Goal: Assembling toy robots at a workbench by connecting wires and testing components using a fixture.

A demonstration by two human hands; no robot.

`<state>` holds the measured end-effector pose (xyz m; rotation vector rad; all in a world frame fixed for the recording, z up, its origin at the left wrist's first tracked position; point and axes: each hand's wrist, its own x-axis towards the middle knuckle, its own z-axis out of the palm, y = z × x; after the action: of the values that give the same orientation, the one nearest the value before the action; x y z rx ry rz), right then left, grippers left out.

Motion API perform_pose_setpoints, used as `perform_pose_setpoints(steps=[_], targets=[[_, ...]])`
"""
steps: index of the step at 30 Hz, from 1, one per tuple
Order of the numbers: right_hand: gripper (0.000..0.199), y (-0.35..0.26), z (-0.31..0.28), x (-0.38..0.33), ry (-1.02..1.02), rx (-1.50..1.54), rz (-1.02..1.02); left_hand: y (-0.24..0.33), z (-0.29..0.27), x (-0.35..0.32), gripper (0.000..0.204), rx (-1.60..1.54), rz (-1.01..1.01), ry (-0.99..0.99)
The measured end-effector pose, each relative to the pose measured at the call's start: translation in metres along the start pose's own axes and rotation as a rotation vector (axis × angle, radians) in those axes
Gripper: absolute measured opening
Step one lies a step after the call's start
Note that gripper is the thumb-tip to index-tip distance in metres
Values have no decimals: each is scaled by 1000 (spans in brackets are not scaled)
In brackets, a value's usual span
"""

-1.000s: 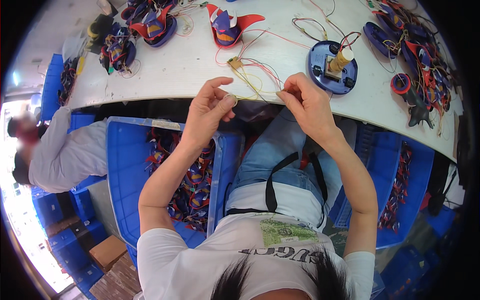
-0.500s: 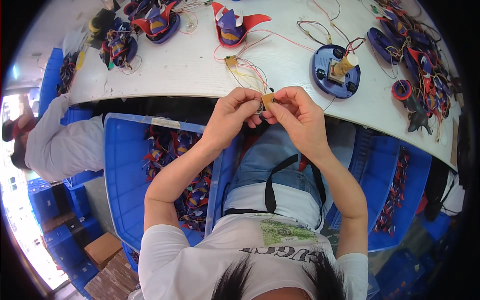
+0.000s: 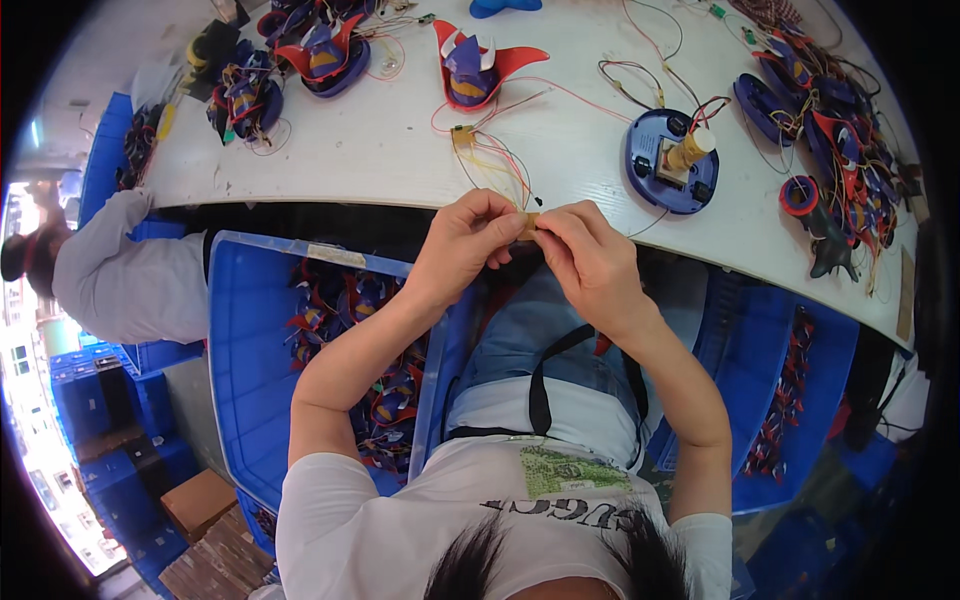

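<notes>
Both hands meet in front of the table's near edge. My left hand (image 3: 468, 238) pinches a small tan circuit board (image 3: 530, 221) between thumb and fingers. On its other side, the fingertips of my right hand (image 3: 597, 258) are closed on the same piece, hiding most of it. Thin red, yellow and black wires (image 3: 515, 165) run from near the fingertips to another small tan board (image 3: 462, 136) lying on the table. Beyond that sits a purple toy figure part with red wing-like sides (image 3: 472, 75).
A round purple base with a motor-like piece (image 3: 672, 160) sits right on the white table (image 3: 360, 150). Wired toy parts (image 3: 850, 140) pile farther right. Blue bins (image 3: 245, 370) of similar parts flank my lap. Another person (image 3: 130, 270) sits at the left.
The tan board has turned from its flat face to a thin sliver between my fingers. My right hand has rolled over and lowered slightly. The view has shifted a little.
</notes>
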<state>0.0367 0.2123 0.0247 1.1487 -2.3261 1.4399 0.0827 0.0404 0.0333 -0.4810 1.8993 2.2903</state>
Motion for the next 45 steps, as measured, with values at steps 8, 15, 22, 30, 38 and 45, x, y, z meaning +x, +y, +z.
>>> perform_pose_setpoints(steps=[8, 15, 22, 30, 38, 45], targets=[[22, 13, 1, 5, -43, -176, -233, 4, -2, 5, 8, 23, -31, -10], [25, 23, 5, 9, 20, -228, -292, 4, -2, 17, 9, 36, -19, -20], [30, 20, -37, -2, 108, -214, -99, 17, 13, 61, 15, 498, 380, 104], [24, 42, -102, 21, 296, -197, 263, 15, 50, 49, 47, 938, 837, 148], [20, 70, -89, 28, 222, -385, 146, -11, 114, 110, 84, 1103, 849, -98], [25, 58, -121, 14, 326, -329, -15, -6, 124, 109, 82, 1084, 923, 33]])
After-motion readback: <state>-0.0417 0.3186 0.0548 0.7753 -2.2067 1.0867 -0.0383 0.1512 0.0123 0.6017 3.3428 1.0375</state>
